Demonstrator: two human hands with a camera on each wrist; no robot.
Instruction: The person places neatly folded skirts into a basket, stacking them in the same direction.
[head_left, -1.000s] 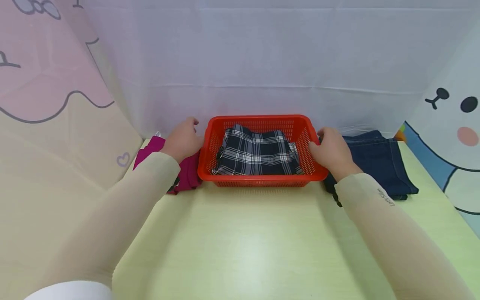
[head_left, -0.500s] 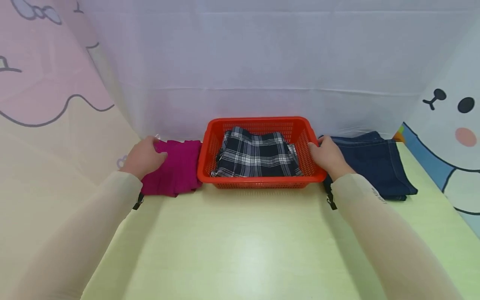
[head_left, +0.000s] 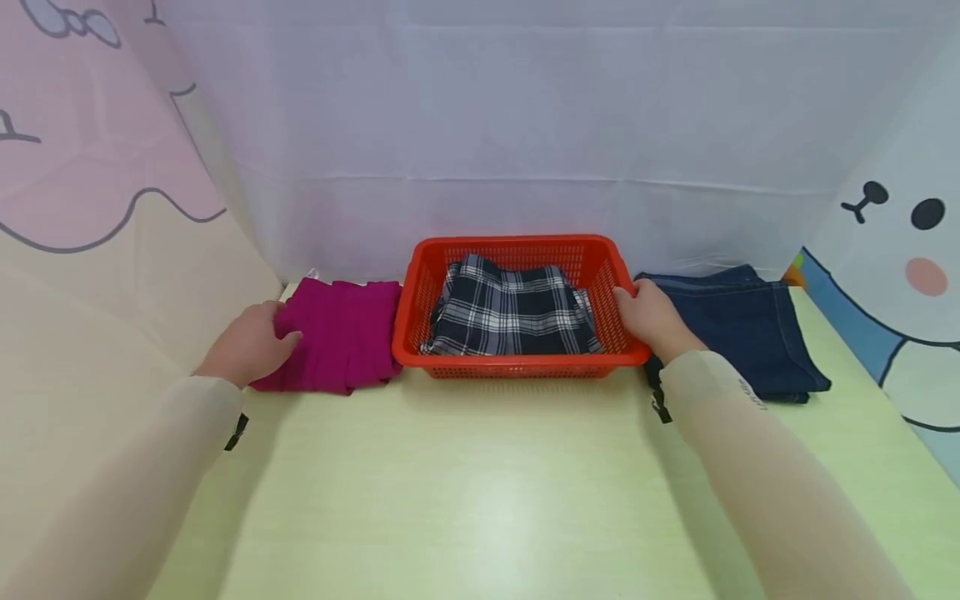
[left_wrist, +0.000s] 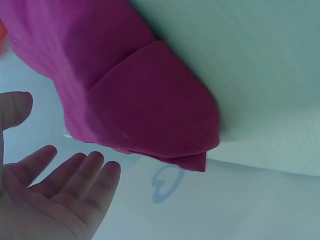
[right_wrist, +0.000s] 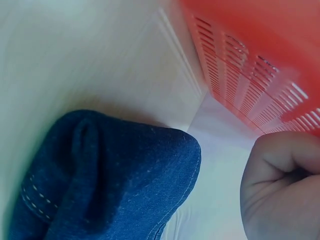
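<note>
In the head view a red plastic basket [head_left: 517,362] stands at the middle back, with a folded black-and-white plaid garment [head_left: 517,312] in it. My right hand [head_left: 654,320] grips the basket's right rim; the right wrist view shows its fingers curled at the red wall [right_wrist: 240,75]. Left of the basket lies a folded magenta garment [head_left: 347,337]. At that garment's left edge is my left hand [head_left: 247,343]. The left wrist view shows its fingers [left_wrist: 70,177] spread and relaxed beside the magenta cloth [left_wrist: 150,100], holding nothing.
Folded dark blue denim [head_left: 738,333] lies right of the basket, partly behind the right wrist. A white cloth backdrop [head_left: 510,108] rises behind everything. Printed cloth panels stand at the left [head_left: 97,317] and right [head_left: 892,275] of the pale table [head_left: 465,475].
My left hand has moved from beside the basket's left rim, leftward across the magenta garment to its outer edge. The right hand stays on the basket rim.
</note>
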